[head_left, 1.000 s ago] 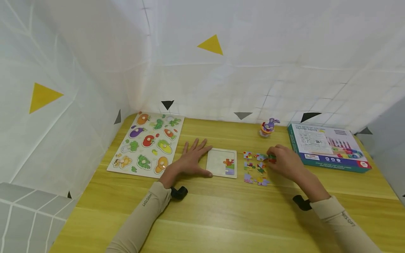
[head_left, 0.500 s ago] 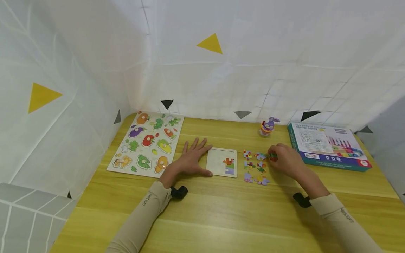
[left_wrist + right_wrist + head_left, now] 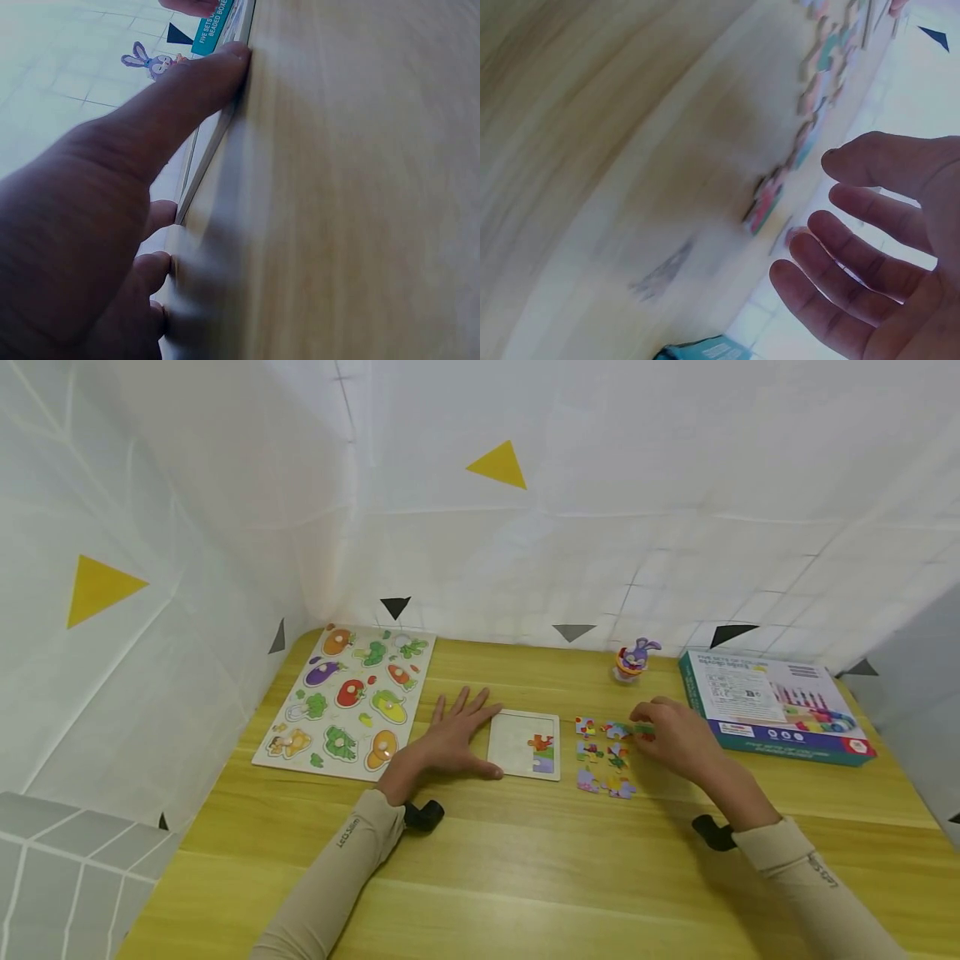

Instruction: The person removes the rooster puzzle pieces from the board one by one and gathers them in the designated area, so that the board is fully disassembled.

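My left hand (image 3: 450, 743) lies with fingers spread at the left side of a small square puzzle frame (image 3: 513, 768), thumb near its lower left corner and index fingertip at its upper left. A few joined jigsaw pieces (image 3: 543, 755) fill the frame's lower right. Right of it, several loose jigsaw pieces (image 3: 619, 785) lie in two columns. My right hand (image 3: 671, 737) is over the table beside the top row, fingertips close to a green and red jigsaw piece (image 3: 765, 204). In the right wrist view its fingers are loosely bent and apart from the piece, with nothing between them.
A vegetable peg puzzle board (image 3: 313, 760) lies at the left. A purple rabbit figure (image 3: 637, 658) stands at the back, beyond the loose pieces. At the right lies a teal craft-set box (image 3: 780, 710). White fabric walls (image 3: 480, 552) rise behind the wooden table (image 3: 480, 877).
My right hand has shifted slightly up and left, and more of the green piece shows beside its fingertips. My left hand has stayed in place at the frame.
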`<state>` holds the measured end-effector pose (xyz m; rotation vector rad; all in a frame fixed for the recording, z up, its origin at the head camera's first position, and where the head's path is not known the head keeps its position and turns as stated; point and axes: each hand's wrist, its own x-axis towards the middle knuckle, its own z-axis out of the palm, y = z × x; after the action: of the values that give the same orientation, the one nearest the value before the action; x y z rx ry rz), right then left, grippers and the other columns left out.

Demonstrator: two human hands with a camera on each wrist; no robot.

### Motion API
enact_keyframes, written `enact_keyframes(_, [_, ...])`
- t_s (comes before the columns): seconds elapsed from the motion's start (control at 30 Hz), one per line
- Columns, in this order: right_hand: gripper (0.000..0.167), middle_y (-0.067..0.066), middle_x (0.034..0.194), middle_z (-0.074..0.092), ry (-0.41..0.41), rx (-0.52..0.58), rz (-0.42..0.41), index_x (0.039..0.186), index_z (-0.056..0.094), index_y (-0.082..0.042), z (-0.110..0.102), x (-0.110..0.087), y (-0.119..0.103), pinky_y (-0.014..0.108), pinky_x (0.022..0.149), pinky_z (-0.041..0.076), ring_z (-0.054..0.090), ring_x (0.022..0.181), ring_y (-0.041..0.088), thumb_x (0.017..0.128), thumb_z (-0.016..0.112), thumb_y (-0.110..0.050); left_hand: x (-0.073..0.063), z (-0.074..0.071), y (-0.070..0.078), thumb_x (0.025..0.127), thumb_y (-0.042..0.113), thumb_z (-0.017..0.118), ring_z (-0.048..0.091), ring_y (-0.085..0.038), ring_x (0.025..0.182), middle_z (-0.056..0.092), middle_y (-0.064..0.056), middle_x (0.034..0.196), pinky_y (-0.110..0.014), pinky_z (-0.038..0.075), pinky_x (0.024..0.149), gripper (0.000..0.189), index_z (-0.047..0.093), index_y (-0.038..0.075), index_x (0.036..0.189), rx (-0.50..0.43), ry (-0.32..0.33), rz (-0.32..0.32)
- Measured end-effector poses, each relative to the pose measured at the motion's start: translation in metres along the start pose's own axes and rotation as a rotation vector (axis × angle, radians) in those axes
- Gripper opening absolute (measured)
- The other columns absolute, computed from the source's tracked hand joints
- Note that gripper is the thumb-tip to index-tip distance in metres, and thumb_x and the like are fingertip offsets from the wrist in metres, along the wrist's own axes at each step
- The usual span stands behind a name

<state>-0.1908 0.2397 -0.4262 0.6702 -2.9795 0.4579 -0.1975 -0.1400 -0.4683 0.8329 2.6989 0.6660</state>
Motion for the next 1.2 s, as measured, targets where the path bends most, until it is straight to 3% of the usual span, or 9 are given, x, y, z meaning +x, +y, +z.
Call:
enact_keyframes(0.37, [0.026, 0.015, 0.100, 0.066, 0.017, 0.055, -0.039, 0.106, 0.073, 0.000, -0.003, 0.003, -0.032, 0.048, 0.071, 0.053, 0.064, 0.086, 0.032, 0.081, 0.080, -0.006, -0.001, -0.002, 0.002, 0.075, 0.067, 0.077, -0.009, -0.033, 0.152, 0.003, -0.007, 0.168, -0.061, -0.013, 0.114, 0.110, 0.025, 0.021, 0.161, -0.007, 0.003, 0.007])
enact_keyframes(0.8, [0.027, 0.014, 0.104, 0.068, -0.003, 0.098, -0.075, 0.108, 0.072, -0.001, 0.002, 0.015, -0.050, 0.051, 0.080, 0.054, 0.065, 0.096, 0.034, 0.085, 0.080, -0.013, 0.000, -0.002, 0.001, 0.074, 0.068, 0.077, -0.009, -0.032, 0.152, 0.002, -0.006, 0.168, -0.060, -0.013, 0.114, 0.111, 0.024, 0.023, 0.161, -0.004, -0.002, -0.004])
enact_keyframes(1.2, [0.023, 0.011, 0.105, 0.068, -0.021, 0.154, -0.103, 0.107, 0.074, -0.003, 0.013, 0.025, -0.070, 0.047, 0.078, 0.055, 0.066, 0.094, 0.031, 0.085, 0.076, -0.008, 0.001, 0.000, 0.000, 0.074, 0.070, 0.076, -0.009, -0.031, 0.152, 0.002, -0.005, 0.168, -0.059, -0.013, 0.114, 0.112, 0.024, 0.024, 0.161, 0.008, 0.001, -0.001])
